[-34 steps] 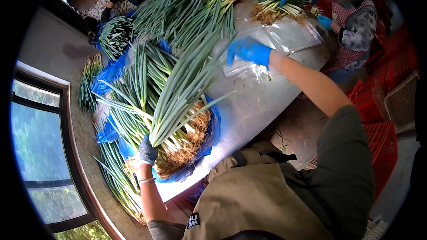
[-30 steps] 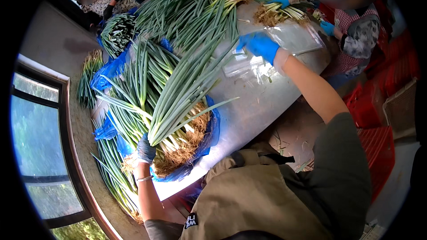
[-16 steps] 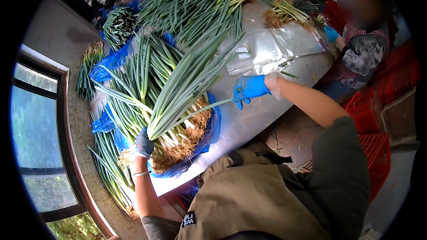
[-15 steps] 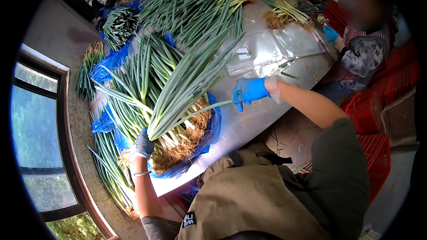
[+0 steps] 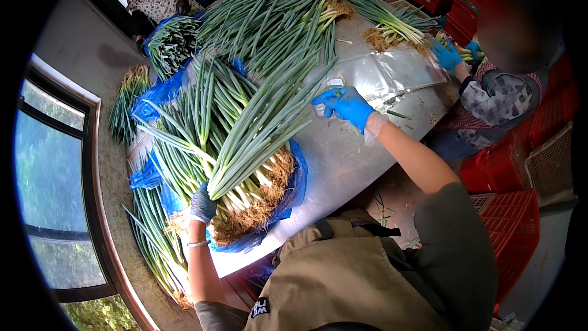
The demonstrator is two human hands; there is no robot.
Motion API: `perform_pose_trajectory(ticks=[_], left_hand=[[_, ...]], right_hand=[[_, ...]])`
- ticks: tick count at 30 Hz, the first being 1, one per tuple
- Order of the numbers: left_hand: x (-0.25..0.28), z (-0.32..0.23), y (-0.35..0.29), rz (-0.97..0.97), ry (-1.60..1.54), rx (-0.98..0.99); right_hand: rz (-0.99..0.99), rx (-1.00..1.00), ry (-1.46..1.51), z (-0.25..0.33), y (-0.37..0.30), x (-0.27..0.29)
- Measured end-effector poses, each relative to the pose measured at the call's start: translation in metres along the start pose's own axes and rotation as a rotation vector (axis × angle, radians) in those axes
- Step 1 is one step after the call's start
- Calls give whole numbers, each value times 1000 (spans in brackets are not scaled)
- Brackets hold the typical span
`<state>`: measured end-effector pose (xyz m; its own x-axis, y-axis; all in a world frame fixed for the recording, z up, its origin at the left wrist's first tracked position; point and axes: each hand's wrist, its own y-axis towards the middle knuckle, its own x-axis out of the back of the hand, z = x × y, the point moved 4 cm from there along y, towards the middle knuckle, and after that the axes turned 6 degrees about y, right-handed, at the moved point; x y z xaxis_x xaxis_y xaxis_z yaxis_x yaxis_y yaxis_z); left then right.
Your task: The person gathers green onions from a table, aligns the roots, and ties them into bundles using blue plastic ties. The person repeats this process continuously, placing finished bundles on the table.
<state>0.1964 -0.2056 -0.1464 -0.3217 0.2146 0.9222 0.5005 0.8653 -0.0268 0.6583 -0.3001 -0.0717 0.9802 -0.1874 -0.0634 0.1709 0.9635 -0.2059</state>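
Note:
My left hand (image 5: 203, 202), in a dark grey glove with a clear plastic cuff, is closed around the lower end of a bunch of green onions (image 5: 251, 141). The long leaves fan up and to the right, above a pile of rooted onions (image 5: 269, 193) on blue plastic sheeting (image 5: 298, 175). My right hand (image 5: 346, 106), in a blue glove, is raised beside the leaf tips. Its fingers point left, with the thumb a little apart below them; a small green scrap shows on the glove. I see no onion held in it.
More green onions (image 5: 263, 21) cover the far side of the metal table (image 5: 343, 159). Clear plastic bags (image 5: 392, 76) lie to the right. A co-worker's blue-gloved hand (image 5: 448, 56) is at onions on the far right. Red crates (image 5: 505, 214) stand at the right; a window (image 5: 49, 178) is left.
My right hand has moved up, away from the single leaf it was pulling, toward the leaf tips. That leaf no longer sticks out sideways. The left hand keeps its grip, slightly lower in view.

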Motion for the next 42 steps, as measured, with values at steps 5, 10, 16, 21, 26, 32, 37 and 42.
perform_pose_trajectory(ticks=[5,10,16,21,26,32,37,42], left_hand=[[-3,3,2,-2,6,43],[-6,9,3,-19,-7,22],[-4,4,3,-27,-22,2],[-9,14,1,-27,-8,-5],[9,-9,-4,-16,35,47],[-4,8,-2,-20,39,18],[-4,7,4,-61,10,-38],[2,-8,-2,-105,91,15]], right_hand=[[207,69,-156,-7,9,-24],[140,196,-433,-4,3,-31],[27,-147,4,-24,13,-16],[135,-156,-9,-43,19,-22],[240,-115,-146,-62,19,-23],[349,107,-732,-57,-4,-31],[70,183,-43,-107,21,-12],[-423,-25,594,-51,40,109]])
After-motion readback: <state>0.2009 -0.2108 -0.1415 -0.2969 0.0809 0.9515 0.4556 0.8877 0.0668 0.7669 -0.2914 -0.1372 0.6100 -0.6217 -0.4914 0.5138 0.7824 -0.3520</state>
